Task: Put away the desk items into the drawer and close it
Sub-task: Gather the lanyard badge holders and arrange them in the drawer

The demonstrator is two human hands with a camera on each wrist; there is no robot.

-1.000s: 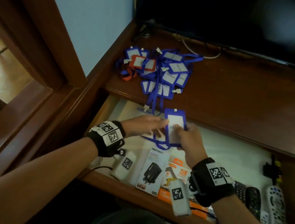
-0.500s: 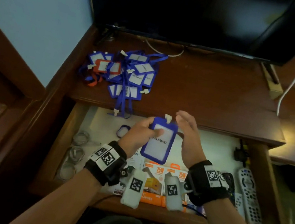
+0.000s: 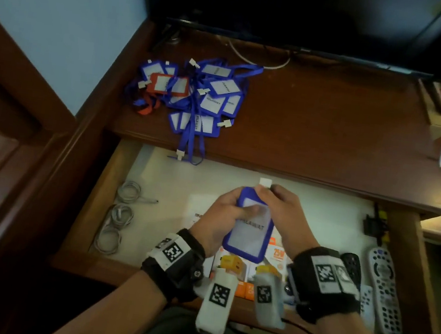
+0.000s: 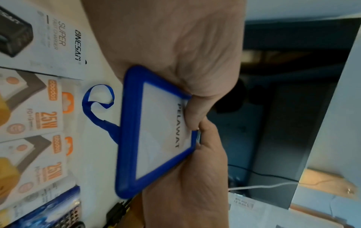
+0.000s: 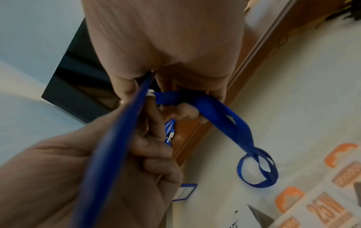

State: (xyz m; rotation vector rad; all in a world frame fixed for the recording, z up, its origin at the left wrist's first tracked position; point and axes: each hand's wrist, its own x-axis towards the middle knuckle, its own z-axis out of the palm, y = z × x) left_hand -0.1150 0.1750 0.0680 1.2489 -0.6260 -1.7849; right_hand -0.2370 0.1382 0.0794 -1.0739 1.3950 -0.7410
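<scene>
The right hand (image 3: 283,215), loose and apart half a second ago, has now closed its grip on the top clip end of the blue plastic badge holder (image 3: 252,228); the left hand (image 3: 223,218) clamps its side, above the open wooden drawer (image 3: 86,204); its blue lanyard strap (image 5: 224,117) trails below, probably being gathered before stowing.

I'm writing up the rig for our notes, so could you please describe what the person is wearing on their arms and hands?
Both forearms are bare, with no sleeves or gloves. The left hand and right hand each have a wide black wrist strap carrying white tags printed with black square marker patterns. A white block-shaped camera unit with another such marker hangs under each wrist.
</scene>
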